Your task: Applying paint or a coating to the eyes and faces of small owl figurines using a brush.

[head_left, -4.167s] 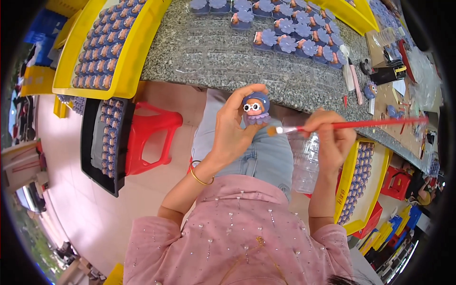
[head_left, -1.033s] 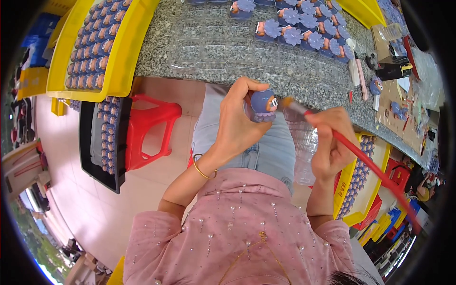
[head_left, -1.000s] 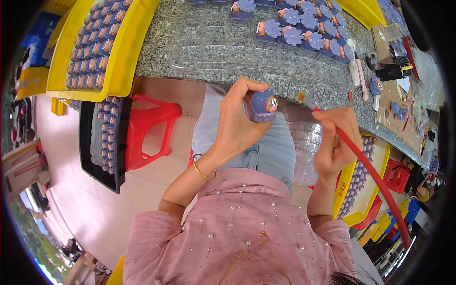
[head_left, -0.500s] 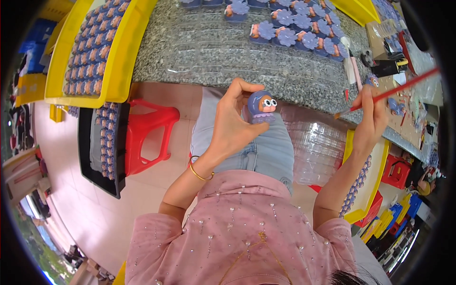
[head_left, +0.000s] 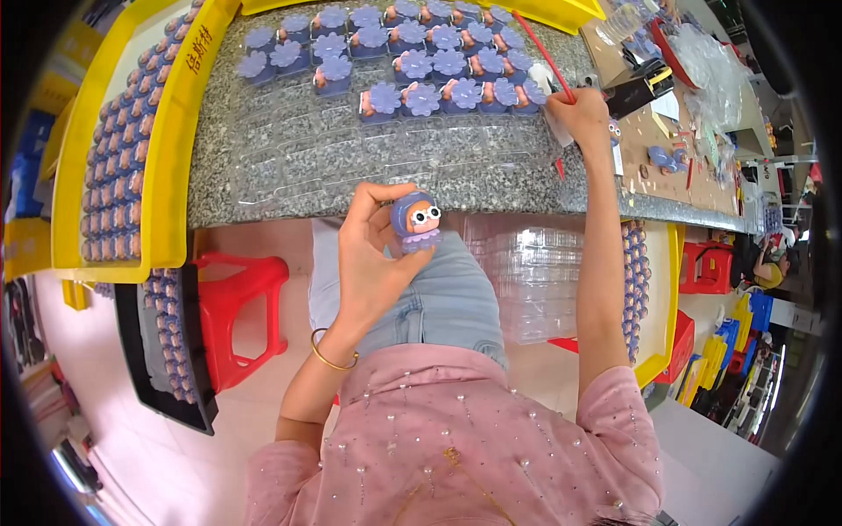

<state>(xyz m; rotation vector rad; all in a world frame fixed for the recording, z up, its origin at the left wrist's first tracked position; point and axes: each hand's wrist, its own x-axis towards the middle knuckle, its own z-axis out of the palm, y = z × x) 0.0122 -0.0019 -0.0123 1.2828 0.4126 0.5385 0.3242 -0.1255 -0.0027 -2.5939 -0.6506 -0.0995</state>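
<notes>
Between the thumb and fingers of my left hand [head_left: 364,254] is a small toy figurine [head_left: 415,221], upright, with a purple hood, orange-brown face, large white eyes and a frilled purple base. It is above my lap, just off the table's front edge. My right hand [head_left: 581,118] is closed on a thin red-handled paintbrush [head_left: 544,54] at the table's right side, beside a white item [head_left: 561,131]. The brush handle slants up and left; its bristles cannot be made out. Ahead, several similar figurines [head_left: 421,98] lie in a clear plastic tray [head_left: 289,167], flower-shaped bases showing.
A yellow crate [head_left: 167,167] of figurines stands at the left, above a black crate [head_left: 210,412] and a red stool [head_left: 230,324]. Clear trays [head_left: 531,289] are stacked below the table edge. Another yellow crate [head_left: 660,351] is at right. Scraps and tools litter the brown board [head_left: 649,180].
My right hand has reached forward over the table with the paintbrush, whose handle has swung from pointing right to pointing up and left. My left hand still holds the figurine. The view has shifted.
</notes>
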